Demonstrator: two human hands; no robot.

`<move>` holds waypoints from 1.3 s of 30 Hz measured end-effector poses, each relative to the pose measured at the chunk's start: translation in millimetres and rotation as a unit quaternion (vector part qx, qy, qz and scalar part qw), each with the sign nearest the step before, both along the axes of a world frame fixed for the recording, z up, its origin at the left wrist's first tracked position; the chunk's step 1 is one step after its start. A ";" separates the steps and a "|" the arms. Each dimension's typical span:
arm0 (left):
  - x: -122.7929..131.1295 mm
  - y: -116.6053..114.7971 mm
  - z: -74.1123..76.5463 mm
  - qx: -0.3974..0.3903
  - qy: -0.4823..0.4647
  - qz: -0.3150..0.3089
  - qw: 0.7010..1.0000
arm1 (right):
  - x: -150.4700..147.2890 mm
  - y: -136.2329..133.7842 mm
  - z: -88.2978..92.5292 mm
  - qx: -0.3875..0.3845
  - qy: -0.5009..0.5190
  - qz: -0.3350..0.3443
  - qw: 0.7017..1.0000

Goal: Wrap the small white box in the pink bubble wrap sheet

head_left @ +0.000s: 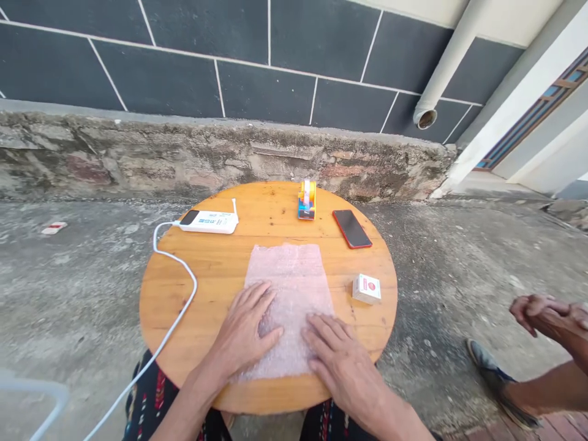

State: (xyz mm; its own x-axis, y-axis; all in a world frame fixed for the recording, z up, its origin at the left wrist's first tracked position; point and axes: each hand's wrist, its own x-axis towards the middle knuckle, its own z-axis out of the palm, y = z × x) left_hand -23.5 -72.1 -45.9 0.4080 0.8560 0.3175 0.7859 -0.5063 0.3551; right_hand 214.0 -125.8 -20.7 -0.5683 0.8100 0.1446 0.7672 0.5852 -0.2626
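Observation:
A sheet of pinkish bubble wrap (289,288) lies flat on the round wooden table (206,263). My left hand (245,331) rests on its left edge, palm down with fingers stretched out. On the lower right edge of the wrap lies my right hand (340,358), its fingers extended and the palm down. Neither hand grips anything. A small white box (366,288) with a red mark stands to the right, beyond my right hand.
A tape dispenser (307,201) stands at the table's far side, a red-edged phone (351,229) to its right. At the left, a white power bank (209,222) trails a white cable (190,269). Another person's hands (546,312) and a shoe (493,380) show at the right.

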 end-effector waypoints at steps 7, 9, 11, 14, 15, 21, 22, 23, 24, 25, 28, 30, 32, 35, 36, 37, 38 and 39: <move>0.6 -1.0 2.0 0.000 -0.022 0.008 1.000 | 54.5 -22.2 16.4 -0.011 0.165 -0.116 0.979; 0.9 -1.6 1.6 0.002 -0.016 0.010 1.000 | 21.6 -4.1 27.4 -0.096 0.283 -0.117 0.947; 1.1 -2.1 0.1 0.004 -0.011 0.007 1.000 | -18.1 23.8 34.4 -0.194 0.404 -0.093 0.889; 1.6 -2.1 -2.4 0.007 -0.015 0.008 1.000 | -54.9 73.0 32.6 -0.348 0.535 -0.075 0.766; 2.0 -2.2 -2.8 0.005 -0.018 0.011 1.000 | -56.3 88.7 29.3 -0.401 0.555 -0.097 0.723; 4.3 -3.2 2.9 -0.028 -0.031 0.029 0.999 | -10.0 141.0 19.6 -0.291 0.607 -0.211 0.709; 4.4 -3.4 4.5 -0.032 -0.036 0.029 0.998 | -9.4 139.4 21.6 -0.268 0.614 -0.222 0.708; 4.4 -3.6 5.8 -0.034 -0.040 0.029 0.998 | -13.2 134.7 23.7 -0.256 0.618 -0.225 0.709; 4.4 -3.8 6.7 -0.035 -0.044 0.029 0.998 | -20.5 127.3 25.2 -0.257 0.618 -0.220 0.710; 4.4 -4.0 7.3 -0.036 -0.048 0.028 0.998 | -29.6 118.1 25.9 -0.274 0.614 -0.206 0.711; 4.5 -4.4 7.3 -0.037 -0.054 0.029 0.997 | -49.0 90.3 22.4 -0.417 0.591 -0.125 0.679; 4.5 -4.6 6.7 -0.037 -0.051 0.029 0.998 | -43.1 78.5 16.9 -0.467 0.598 -0.119 0.640; 4.3 -4.7 6.5 -0.037 -0.046 0.028 0.998 | -25.4 72.7 12.3 -0.411 0.629 -0.179 0.635; 3.7 -4.8 6.4 -0.034 -0.044 0.026 0.998 | -7.1 69.6 12.8 -0.237 0.648 -0.275 0.669; 3.5 -4.7 6.4 -0.032 -0.044 0.026 0.998 | -8.5 69.6 15.0 -0.204 0.648 -0.278 0.679; 3.5 -4.6 6.2 -0.030 -0.043 0.026 0.998 | -13.9 70.7 17.6 -0.199 0.651 -0.264 0.684; 3.7 -4.5 6.1 -0.028 -0.041 0.026 0.998 | -22.2 73.1 20.1 -0.222 0.658 -0.239 0.679; 4.0 -4.3 5.9 -0.026 -0.038 0.026 0.999 | -31.9 77.1 22.2 -0.259 0.669 -0.209 0.665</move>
